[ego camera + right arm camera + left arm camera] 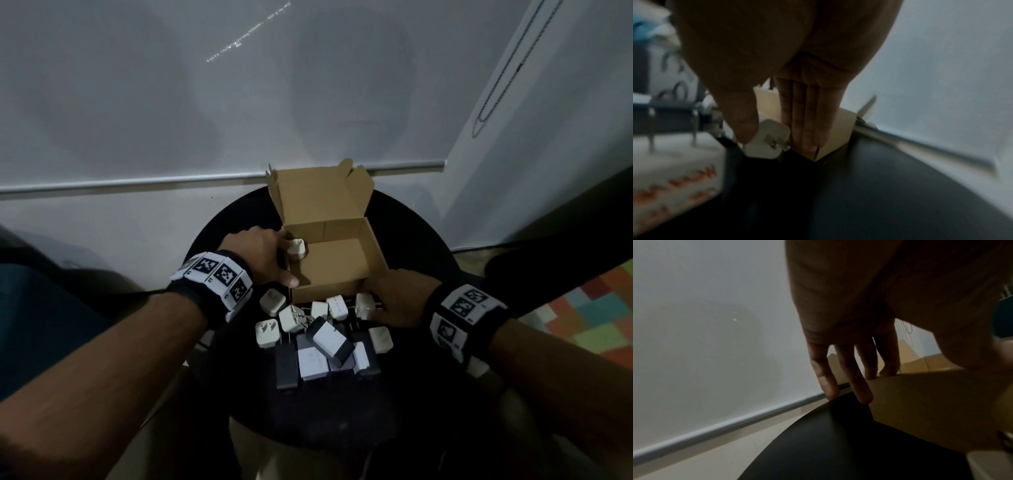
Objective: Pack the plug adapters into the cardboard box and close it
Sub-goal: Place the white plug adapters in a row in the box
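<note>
On the far left we had something dark blue (41, 308), too dim to identify, and behind everything a pale wall (171, 102) with a grey rail (137, 183) running along its foot. Our left hand (260, 257) sat at the box's left wall, two fingers hooked over the rim, the others lying straight down the outside, as the left wrist view showed; a white adapter (296, 248) lay right at those fingertips inside the box, though we couldn't tell whether they held it or only touched it. The box (342, 274) stood open at the far half of a round black table (411, 394), lid flap tilted up toward the wall, its floor otherwise bare cardboard.

In front of the box, nearer us, lay the pile (318, 335): small white adapters jumbled together, some with prongs up, and a few larger grey-and-white blocks stacked crosswise under them.

Over to the right, our right hand (400, 301) was down at the box's near right corner, thumb and straight fingers pinching a white plug (767, 141) with its flat prongs showing, just beside the cardboard. Beyond that wrist we saw a mat of coloured squares (596, 315) on the floor and a bead chain (507, 68) hanging on the right-hand wall.
</note>
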Motion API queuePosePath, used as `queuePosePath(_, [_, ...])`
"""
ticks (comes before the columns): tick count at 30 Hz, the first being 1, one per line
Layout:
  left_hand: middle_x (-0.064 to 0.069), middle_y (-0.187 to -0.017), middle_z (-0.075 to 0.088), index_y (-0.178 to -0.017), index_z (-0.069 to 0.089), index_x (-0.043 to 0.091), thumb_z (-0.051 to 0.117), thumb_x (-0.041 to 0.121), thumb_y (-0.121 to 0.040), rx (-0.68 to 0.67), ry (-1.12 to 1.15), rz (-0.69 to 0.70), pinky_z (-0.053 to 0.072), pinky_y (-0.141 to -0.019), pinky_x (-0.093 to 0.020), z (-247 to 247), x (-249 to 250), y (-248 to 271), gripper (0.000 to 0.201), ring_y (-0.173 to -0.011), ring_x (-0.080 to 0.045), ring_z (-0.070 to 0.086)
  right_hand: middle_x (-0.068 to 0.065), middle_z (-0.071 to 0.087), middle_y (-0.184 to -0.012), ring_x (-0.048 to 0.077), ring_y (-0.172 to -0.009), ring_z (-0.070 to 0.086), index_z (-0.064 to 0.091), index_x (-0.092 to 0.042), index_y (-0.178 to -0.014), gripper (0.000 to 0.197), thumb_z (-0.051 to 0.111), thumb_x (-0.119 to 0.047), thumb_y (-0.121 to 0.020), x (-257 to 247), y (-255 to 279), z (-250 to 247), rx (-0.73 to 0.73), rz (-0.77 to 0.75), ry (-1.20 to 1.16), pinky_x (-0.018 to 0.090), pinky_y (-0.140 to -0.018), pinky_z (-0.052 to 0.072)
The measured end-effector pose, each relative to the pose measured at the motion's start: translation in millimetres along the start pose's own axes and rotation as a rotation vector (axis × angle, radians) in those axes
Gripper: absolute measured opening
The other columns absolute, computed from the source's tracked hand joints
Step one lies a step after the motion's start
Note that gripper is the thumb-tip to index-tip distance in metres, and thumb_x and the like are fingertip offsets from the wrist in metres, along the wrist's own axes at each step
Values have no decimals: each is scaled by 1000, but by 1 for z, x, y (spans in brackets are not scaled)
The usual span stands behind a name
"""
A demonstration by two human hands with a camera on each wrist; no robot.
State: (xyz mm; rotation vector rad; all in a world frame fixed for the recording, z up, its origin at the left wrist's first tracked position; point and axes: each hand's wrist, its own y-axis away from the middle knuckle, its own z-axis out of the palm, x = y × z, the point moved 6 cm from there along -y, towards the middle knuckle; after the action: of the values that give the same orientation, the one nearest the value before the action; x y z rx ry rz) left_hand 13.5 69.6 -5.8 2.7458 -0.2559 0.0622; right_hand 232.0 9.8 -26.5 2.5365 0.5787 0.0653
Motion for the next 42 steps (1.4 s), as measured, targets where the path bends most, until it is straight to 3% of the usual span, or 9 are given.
queuePosePath(8, [10,-116,64,-124,54,49,69,77,-53,-24,-10,5,45,-76,-33,1,-4,-3,77,-104,-19,60,-9,63,-87,10,-80,63,57,-25,-93,35,78,-38,-69,18,16,-48,160,24,-276,20,-70,48])
queuePosePath(13, [5,-103,65,-117,61,37,72,76,-51,-9,-65,-6,43,-69,-31,-2,-1,-6,78,-96,-21,62,3,65,-101,21,-95,60,66,-13,-111,43,78,-27,-72,-12,-32,-102,346,-129,-118,23,-79,40])
queuePosePath(16, [4,-101,65,-118,60,36,72,75,-54,-2,-90,9,42,-68,-31,-2,0,-5,76,-94,-22,63,6,61,-114,24,-103,59,60,-15,-116,48,75,-31,-73,-22,-72,-109,260,-15,-9,27,-84,46])
queuePosePath(20, [3,-103,65,-121,57,37,70,75,-56,9,-79,34,40,-67,-31,-1,-3,-5,76,-96,-22,62,7,65,-101,26,-85,65,66,-13,-99,38,77,-37,-71,-39,-104,-97,79,41,141,37,-77,59])
queuePosePath(24, [3,-104,65,-123,56,36,70,75,-57,19,-75,61,39,-68,-32,1,-3,-7,78,-98,-24,62,7,57,-96,30,-91,64,63,-5,-102,31,74,-24,-80,-56,-118,-91,15,5,289,33,-70,51])
queuePosePath(28, [2,-103,65,-122,58,36,70,75,-57,23,-74,72,38,-67,-32,2,-2,-9,77,-96,-24,62,16,59,-113,33,-100,63,59,-3,-112,29,68,-14,-86,-66,-119,-84,-14,-20,340,34,-72,44])
queuePosePath(31, [1,-105,65,-124,57,37,70,75,-58,25,-80,78,38,-68,-32,2,-2,-9,77,-98,-25,62,16,63,-108,32,-95,65,57,-4,-115,34,70,-10,-84,-67,-118,-87,-3,-38,293,36,-72,48])
queuePosePath(37, [2,-104,65,-122,57,36,70,76,-56,42,-61,62,40,-70,-32,2,-3,-8,78,-99,-24,62,13,67,-102,30,-92,64,67,-7,-97,14,58,-9,-87,-48,-107,-102,126,18,243,33,-72,50])
queuePosePath(42, [1,-105,65,-123,56,37,70,75,-55,43,-60,47,41,-70,-32,3,-1,-9,79,-98,-24,62,8,64,-117,27,-104,62,63,-15,-118,32,63,-9,-86,-48,-106,-92,70,-74,195,30,-80,46])
